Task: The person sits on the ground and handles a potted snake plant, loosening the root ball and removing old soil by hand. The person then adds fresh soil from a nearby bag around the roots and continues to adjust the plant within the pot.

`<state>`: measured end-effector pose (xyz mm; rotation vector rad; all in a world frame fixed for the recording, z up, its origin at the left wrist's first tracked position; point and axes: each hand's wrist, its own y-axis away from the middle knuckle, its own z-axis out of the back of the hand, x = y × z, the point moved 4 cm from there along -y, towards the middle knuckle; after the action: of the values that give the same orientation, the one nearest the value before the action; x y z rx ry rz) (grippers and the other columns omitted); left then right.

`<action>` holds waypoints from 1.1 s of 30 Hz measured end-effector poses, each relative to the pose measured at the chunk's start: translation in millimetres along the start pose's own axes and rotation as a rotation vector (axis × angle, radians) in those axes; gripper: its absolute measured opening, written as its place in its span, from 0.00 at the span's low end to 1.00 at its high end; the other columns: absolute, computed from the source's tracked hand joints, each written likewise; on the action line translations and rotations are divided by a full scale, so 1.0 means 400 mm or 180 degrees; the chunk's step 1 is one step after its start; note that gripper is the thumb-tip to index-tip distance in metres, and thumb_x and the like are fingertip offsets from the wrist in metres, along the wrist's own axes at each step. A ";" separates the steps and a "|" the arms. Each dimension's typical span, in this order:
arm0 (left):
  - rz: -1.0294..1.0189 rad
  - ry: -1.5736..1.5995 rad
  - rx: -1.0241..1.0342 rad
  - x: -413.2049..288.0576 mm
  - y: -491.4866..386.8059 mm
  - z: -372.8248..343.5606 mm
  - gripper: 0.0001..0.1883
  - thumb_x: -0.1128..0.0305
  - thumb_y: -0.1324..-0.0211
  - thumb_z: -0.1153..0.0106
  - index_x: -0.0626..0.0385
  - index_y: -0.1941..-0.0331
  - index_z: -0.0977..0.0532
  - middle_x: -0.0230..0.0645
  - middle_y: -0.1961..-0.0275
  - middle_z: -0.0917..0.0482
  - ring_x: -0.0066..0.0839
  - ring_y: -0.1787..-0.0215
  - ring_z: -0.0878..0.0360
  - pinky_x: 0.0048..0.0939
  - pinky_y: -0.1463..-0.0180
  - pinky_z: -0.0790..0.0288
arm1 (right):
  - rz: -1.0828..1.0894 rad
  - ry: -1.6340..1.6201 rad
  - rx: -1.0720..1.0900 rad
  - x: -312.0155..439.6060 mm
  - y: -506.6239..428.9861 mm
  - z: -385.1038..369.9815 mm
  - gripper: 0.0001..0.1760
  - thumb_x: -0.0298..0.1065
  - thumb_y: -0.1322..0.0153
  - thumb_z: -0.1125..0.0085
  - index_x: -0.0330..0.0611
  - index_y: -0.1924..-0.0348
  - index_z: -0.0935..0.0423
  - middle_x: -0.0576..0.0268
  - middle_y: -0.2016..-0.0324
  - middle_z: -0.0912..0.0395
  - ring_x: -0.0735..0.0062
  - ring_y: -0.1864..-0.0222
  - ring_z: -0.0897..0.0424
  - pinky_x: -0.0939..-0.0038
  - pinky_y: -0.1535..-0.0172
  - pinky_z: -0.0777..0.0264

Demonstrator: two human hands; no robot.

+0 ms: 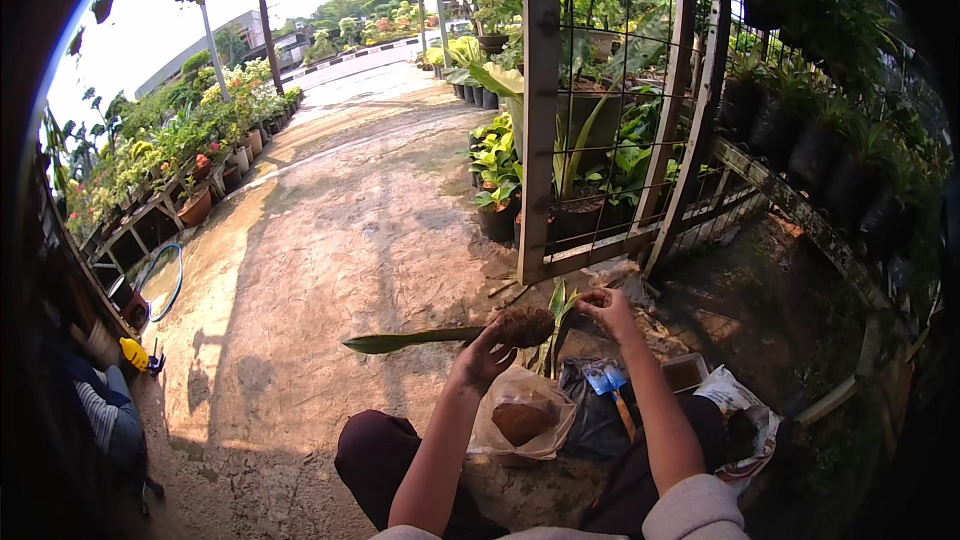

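My left hand (484, 356) holds a snake plant by its fibrous brown root ball (527, 326), and its one long leaf (409, 340) points left, level above the ground. Just right of the root ball, my right hand (609, 311) has its fingertips drawn together at the tip of a shorter, yellow-edged leaf (559, 307). Whether they pinch it, I cannot tell. Below my hands, between my knees, sits a clear plastic bag (551, 439) with brown material (520, 422) inside. A blue hand trowel (606, 380) with a wooden handle rests on a black plastic bag (581, 427).
A shallow plastic tub (684, 373) and a printed white sack (757, 420) stand by my right knee. Ahead rises a metal mesh gate (538, 120), with potted plants (497, 202) beside it. A yellow bottle (135, 354) and blue hose (180, 270) lie left on the concrete ground (322, 262).
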<state>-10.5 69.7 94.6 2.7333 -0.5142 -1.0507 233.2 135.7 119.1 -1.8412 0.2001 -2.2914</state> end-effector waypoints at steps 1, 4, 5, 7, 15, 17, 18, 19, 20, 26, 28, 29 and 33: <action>0.0009 0.0067 0.0016 0.000 0.002 0.001 0.25 0.60 0.48 0.35 0.44 0.44 0.28 0.27 0.49 0.27 0.30 0.49 0.31 0.29 0.46 0.34 | -0.0013 -0.0071 0.0059 0.007 0.004 -0.009 0.12 0.36 0.39 0.33 0.36 0.68 0.19 0.63 0.72 0.19 0.78 0.69 0.24 0.74 0.61 0.31; 0.0080 0.0194 0.0149 0.004 0.002 0.002 0.25 0.60 0.48 0.35 0.44 0.45 0.29 0.27 0.49 0.26 0.30 0.50 0.31 0.30 0.47 0.34 | -0.0522 -0.0461 0.0112 0.033 0.028 -0.035 0.12 0.36 0.38 0.33 0.37 0.67 0.20 0.66 0.72 0.20 0.81 0.72 0.25 0.76 0.66 0.32; 0.0107 0.0227 0.0204 0.005 0.000 0.004 0.26 0.60 0.49 0.35 0.45 0.45 0.29 0.27 0.49 0.26 0.30 0.50 0.31 0.31 0.47 0.34 | -0.0661 -0.0705 0.0148 0.027 0.030 -0.051 0.12 0.36 0.38 0.33 0.38 0.67 0.20 0.67 0.73 0.21 0.82 0.74 0.27 0.77 0.68 0.33; 0.0151 0.0241 0.0542 0.023 -0.032 0.009 0.25 0.57 0.46 0.38 0.46 0.43 0.30 0.31 0.47 0.26 0.27 0.48 0.31 0.29 0.44 0.36 | -0.0924 -0.1190 0.0184 -0.001 0.040 -0.073 0.11 0.36 0.38 0.33 0.40 0.66 0.21 0.70 0.75 0.22 0.85 0.76 0.29 0.79 0.72 0.36; 0.0044 0.0597 0.0417 0.047 -0.045 0.008 0.23 0.58 0.46 0.38 0.48 0.47 0.28 0.29 0.49 0.24 0.26 0.48 0.28 0.28 0.44 0.35 | -0.1240 -0.3196 0.0119 -0.050 0.114 -0.210 0.20 0.38 0.34 0.40 0.45 0.51 0.29 0.69 0.72 0.24 0.82 0.78 0.31 0.78 0.75 0.34; 0.0145 0.0935 0.0363 0.052 -0.039 -0.009 0.23 0.61 0.49 0.34 0.48 0.49 0.27 0.27 0.55 0.22 0.29 0.51 0.26 0.33 0.45 0.31 | -0.1335 -0.2914 -0.0488 -0.047 0.124 -0.235 0.19 0.36 0.34 0.40 0.44 0.51 0.29 0.68 0.72 0.24 0.82 0.79 0.31 0.79 0.76 0.35; 0.0105 0.1036 0.0289 0.053 -0.034 -0.014 0.22 0.60 0.48 0.35 0.48 0.48 0.28 0.28 0.52 0.23 0.28 0.50 0.26 0.31 0.46 0.31 | -0.0975 -0.2683 -0.0380 -0.032 0.123 -0.246 0.17 0.31 0.33 0.43 0.42 0.51 0.28 0.68 0.73 0.24 0.84 0.81 0.33 0.82 0.78 0.38; 0.0069 0.1135 0.0216 0.053 -0.027 -0.022 0.22 0.59 0.47 0.36 0.48 0.48 0.28 0.29 0.50 0.23 0.27 0.49 0.26 0.30 0.47 0.30 | -0.0952 -0.2500 -0.0402 -0.027 0.123 -0.251 0.17 0.30 0.33 0.44 0.41 0.51 0.28 0.69 0.74 0.24 0.85 0.82 0.33 0.83 0.79 0.40; 0.0037 0.1233 0.0145 0.054 -0.025 -0.028 0.22 0.59 0.46 0.38 0.49 0.48 0.28 0.29 0.48 0.24 0.27 0.49 0.26 0.28 0.48 0.30 | -0.0928 -0.2318 -0.0428 -0.022 0.127 -0.251 0.17 0.29 0.33 0.45 0.40 0.50 0.28 0.69 0.76 0.25 0.86 0.83 0.34 0.83 0.79 0.41; -0.0666 0.0756 0.0193 0.046 -0.090 0.061 0.26 0.56 0.45 0.38 0.52 0.44 0.31 0.34 0.45 0.27 0.32 0.43 0.28 0.32 0.45 0.30 | -0.0978 -0.2318 0.0036 0.055 0.154 -0.278 0.19 0.44 0.37 0.37 0.42 0.60 0.27 0.72 0.72 0.28 0.85 0.79 0.31 0.81 0.75 0.37; -0.0488 0.0270 -0.0282 0.050 -0.070 0.042 0.28 0.56 0.47 0.36 0.51 0.43 0.32 0.32 0.44 0.27 0.30 0.43 0.29 0.32 0.45 0.32 | -0.1142 -0.2411 0.0008 0.056 0.158 -0.264 0.21 0.46 0.37 0.35 0.42 0.59 0.26 0.72 0.69 0.27 0.84 0.76 0.30 0.81 0.72 0.35; -0.0406 0.0025 -0.0525 0.047 -0.050 0.030 0.30 0.56 0.48 0.35 0.51 0.42 0.32 0.31 0.43 0.27 0.30 0.42 0.30 0.31 0.44 0.33 | -0.1226 -0.2462 0.0003 0.055 0.157 -0.259 0.22 0.48 0.38 0.35 0.42 0.58 0.26 0.72 0.68 0.27 0.84 0.75 0.30 0.81 0.71 0.34; -0.0168 -0.1320 -0.0362 0.025 0.018 -0.048 0.37 0.53 0.48 0.36 0.58 0.38 0.38 0.37 0.40 0.31 0.29 0.40 0.32 0.33 0.42 0.34 | -0.1573 -0.2211 -0.0545 0.052 0.135 -0.228 0.27 0.52 0.40 0.33 0.43 0.56 0.25 0.71 0.64 0.26 0.82 0.72 0.28 0.76 0.64 0.31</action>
<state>7.6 59.9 104.4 2.4455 -0.4218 -1.6191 143.4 76.6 106.9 -2.9037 -0.1923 -1.7461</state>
